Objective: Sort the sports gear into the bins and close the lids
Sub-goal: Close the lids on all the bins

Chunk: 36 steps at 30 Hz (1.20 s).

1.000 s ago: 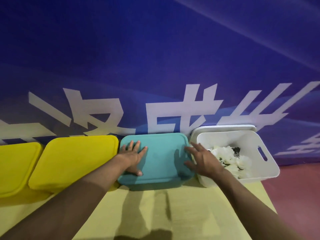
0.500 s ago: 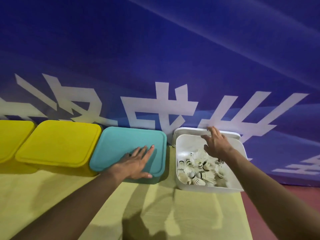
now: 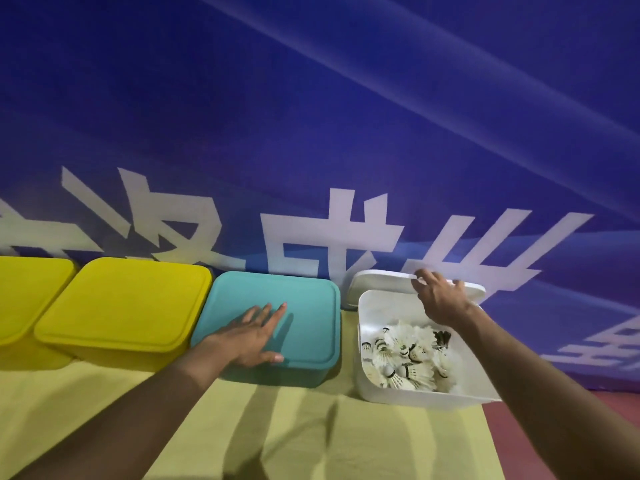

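Your right hand [image 3: 439,298] grips the white lid [image 3: 381,284] behind the shuttlecock bin [image 3: 408,398]; your left hand [image 3: 249,336] rests flat, fingers straight, on the teal lid [image 3: 304,306].

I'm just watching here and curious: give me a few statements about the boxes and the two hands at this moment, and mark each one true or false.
1. The white bin holds shuttlecocks and has no lid on it. True.
2. The left hand grips a shuttlecock. False: it lies flat, fingers straight, on the teal lid.
3. The right hand reaches to the white lid standing behind the white bin. True; whether its fingers have closed on the lid cannot be told.
4. The yellow bin next to the teal one is open. False: its lid is on.
5. The bins stand on a yellow cloth. True.
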{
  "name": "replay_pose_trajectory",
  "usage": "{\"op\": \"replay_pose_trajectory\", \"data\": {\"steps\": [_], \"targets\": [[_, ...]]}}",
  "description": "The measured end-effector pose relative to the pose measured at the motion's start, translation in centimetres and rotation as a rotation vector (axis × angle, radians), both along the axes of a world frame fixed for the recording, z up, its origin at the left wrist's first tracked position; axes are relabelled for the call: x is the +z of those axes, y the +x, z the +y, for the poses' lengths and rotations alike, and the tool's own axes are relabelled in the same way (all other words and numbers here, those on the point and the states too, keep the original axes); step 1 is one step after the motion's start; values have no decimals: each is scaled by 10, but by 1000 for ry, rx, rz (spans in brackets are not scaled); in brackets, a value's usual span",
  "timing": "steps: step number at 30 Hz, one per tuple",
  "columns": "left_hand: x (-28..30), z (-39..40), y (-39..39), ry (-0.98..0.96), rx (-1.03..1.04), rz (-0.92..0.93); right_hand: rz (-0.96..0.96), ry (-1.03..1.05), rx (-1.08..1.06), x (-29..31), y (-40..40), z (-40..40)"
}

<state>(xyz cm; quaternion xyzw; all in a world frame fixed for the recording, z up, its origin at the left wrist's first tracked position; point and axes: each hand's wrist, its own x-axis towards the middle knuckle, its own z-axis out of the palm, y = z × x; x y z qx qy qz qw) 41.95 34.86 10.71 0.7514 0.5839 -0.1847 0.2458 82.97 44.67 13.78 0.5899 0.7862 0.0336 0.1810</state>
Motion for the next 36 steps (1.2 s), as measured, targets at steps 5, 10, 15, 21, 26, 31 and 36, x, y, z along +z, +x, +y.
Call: {"op": "replay_pose_trajectory", "data": {"steps": [5, 10, 15, 21, 26, 31, 36], "targets": [[5, 15, 5, 60, -115, -69, -8, 163, 8, 35, 2, -36], [11, 22, 32, 125, -179, -144, 9, 221, 28, 44, 11, -90], [21, 25, 71, 172, -263, -197, 84, 227, -5, 19, 30, -141], [25, 25, 132, 163, -304, -146, 133, 238, 103, -23, 40, -175], [6, 6, 176, 117, -320, -71, 144, 254, 188, -47, 51, -193], [-13, -11, 202, 135, -291, -32, 138, 157, 198, -61, 68, -192], [-21, -23, 218, 161, -222, 11, 216, 102, 243, -66, 68, -197]]}}
